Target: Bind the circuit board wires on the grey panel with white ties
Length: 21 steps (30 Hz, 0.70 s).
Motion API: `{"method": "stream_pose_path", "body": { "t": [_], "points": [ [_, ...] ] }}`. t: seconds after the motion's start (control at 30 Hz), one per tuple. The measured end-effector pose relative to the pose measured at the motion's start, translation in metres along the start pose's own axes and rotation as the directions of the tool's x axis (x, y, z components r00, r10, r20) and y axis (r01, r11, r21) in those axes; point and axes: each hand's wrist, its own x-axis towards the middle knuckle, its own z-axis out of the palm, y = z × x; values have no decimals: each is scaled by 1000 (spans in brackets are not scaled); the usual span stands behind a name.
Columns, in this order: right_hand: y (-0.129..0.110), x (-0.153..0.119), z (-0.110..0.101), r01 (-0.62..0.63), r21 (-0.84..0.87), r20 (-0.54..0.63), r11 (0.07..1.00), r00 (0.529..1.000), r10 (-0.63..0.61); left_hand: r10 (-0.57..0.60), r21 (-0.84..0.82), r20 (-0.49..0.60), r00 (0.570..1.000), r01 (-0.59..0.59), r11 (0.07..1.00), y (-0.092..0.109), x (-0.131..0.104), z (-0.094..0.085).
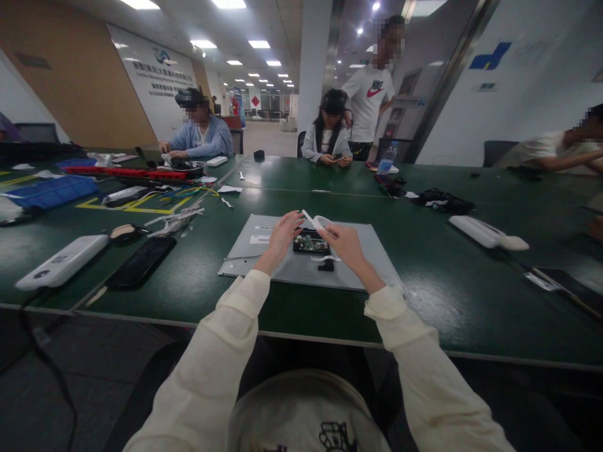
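Note:
Over the grey mat, my right hand [343,243] pinches a white flat strip [309,219] that bends into a loop above its fingers. My left hand [284,231] is closed with its fingertips at the strip's upper left end; the exact grip is small and partly hidden. Between and just below my hands lies a green circuit board in a black case [308,243], partly covered by my right fingers. A small black piece [325,265] rests on the mat below the case, with a second pale strip [326,258] beside it.
The grey mat [245,266] lies on a green table [207,263]. To the left are a black phone [142,262], a white power bank [63,260] and a blue tray [54,191]. On the right lies a white device [485,232] with a cable. Several people are across the table.

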Motion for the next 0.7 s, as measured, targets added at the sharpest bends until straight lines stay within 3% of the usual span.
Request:
{"method": "stream_pose_path", "body": {
  "t": [0.13, 0.4, 0.57, 0.7],
  "points": [
    [-3, -1, 1, 17, 3, 9, 1000, 1000, -17, -40, 8, 69, 997, 39, 999, -1, -3, 7],
    [-2, -2, 3, 18, 29, 5, 999, 1000, -18, -13, 31, 137, 991, 9, 999, -7, -7, 7],
    [-8, -2, 2, -15, 107, -18, 994, 1000, 17, 85, 106, 63, 994, -91, 990, -15, -4, 6],
    [-11, -2, 0, -81, 260, 37, 962, 997, 74, 112, 168, 43, 993, -118, 979, -15, -4, 5]
  ]
}}
